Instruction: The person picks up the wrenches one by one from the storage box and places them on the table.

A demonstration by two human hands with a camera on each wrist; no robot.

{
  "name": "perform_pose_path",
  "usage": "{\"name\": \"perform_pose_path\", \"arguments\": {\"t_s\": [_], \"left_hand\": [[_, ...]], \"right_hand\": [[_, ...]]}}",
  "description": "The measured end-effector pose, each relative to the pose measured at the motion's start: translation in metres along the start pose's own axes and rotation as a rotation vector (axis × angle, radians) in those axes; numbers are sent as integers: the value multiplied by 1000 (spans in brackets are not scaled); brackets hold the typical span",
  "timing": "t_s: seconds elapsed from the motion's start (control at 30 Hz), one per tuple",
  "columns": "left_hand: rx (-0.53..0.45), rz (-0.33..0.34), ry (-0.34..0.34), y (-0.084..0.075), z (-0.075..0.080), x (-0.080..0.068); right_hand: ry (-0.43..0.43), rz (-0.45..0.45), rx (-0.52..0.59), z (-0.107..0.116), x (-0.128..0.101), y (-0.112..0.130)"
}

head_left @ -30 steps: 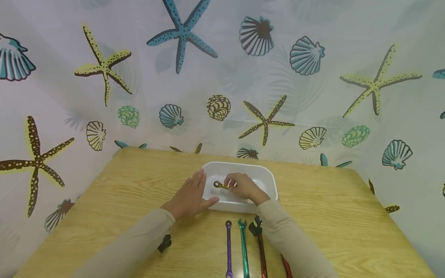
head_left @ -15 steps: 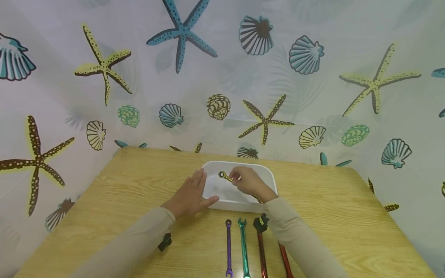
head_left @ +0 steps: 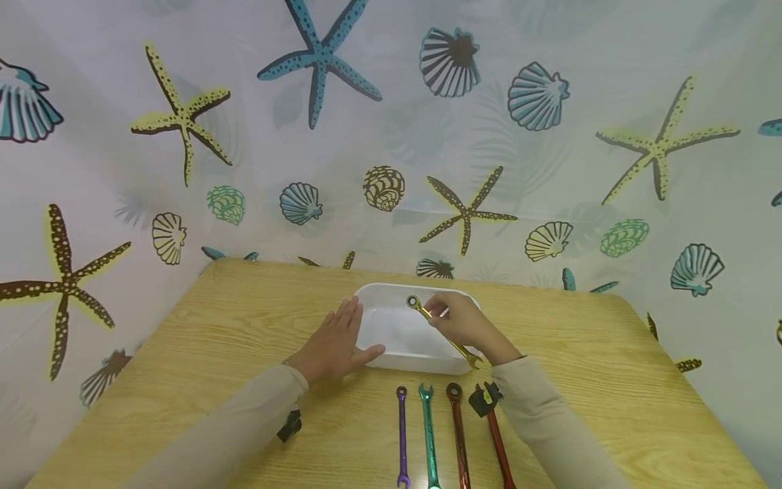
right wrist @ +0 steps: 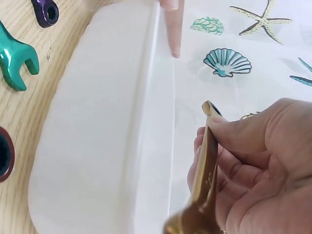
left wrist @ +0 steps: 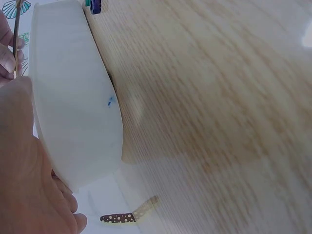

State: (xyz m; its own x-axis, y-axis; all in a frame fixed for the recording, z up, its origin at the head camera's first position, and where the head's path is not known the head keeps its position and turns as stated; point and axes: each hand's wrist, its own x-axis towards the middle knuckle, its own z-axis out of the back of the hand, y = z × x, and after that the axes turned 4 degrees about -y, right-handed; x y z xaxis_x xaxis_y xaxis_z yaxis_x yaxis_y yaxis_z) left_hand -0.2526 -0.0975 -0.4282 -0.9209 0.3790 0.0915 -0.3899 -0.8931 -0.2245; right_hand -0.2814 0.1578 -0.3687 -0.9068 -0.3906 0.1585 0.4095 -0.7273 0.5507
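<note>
A white plastic tub (head_left: 391,339) stands on the wooden table (head_left: 183,353). My left hand (head_left: 334,345) lies flat against the tub's left wall (left wrist: 73,112), fingers straight, thumb at the near rim. My right hand (head_left: 464,324) pinches a gold wrench (head_left: 441,331) by its shaft and holds it above the tub's right part, ring end toward the far rim, open end over the near right corner. In the right wrist view the gold wrench (right wrist: 204,185) sits between thumb and fingers over the tub (right wrist: 97,126).
Near the table's front edge lie a purple wrench (head_left: 401,435), a green wrench (head_left: 429,435), a dark red wrench (head_left: 458,435) and a red wrench (head_left: 497,441) side by side. A shell-and-starfish curtain (head_left: 391,136) closes off the back and sides.
My right hand has lifted the gold wrench up from the tub and carried it rightward, swinging its open end toward the near right corner. The left hand has stayed put.
</note>
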Motion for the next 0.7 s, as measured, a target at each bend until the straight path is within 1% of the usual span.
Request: {"name": "perform_pose_path", "arguments": {"t_s": [0.2, 0.33, 0.57, 0.7], "left_hand": [[0, 1, -1, 1, -2, 1], [-2, 5, 13, 1, -3, 1], [-6, -10, 6, 0, 1, -1], [-5, 2, 24, -1, 2, -1]], "right_hand": [[-6, -54, 91, 15, -20, -5], [-6, -109, 163, 21, -38, -8], [-27, -166, 270, 26, -75, -23], [-57, -221, 312, 27, -93, -31]]}}
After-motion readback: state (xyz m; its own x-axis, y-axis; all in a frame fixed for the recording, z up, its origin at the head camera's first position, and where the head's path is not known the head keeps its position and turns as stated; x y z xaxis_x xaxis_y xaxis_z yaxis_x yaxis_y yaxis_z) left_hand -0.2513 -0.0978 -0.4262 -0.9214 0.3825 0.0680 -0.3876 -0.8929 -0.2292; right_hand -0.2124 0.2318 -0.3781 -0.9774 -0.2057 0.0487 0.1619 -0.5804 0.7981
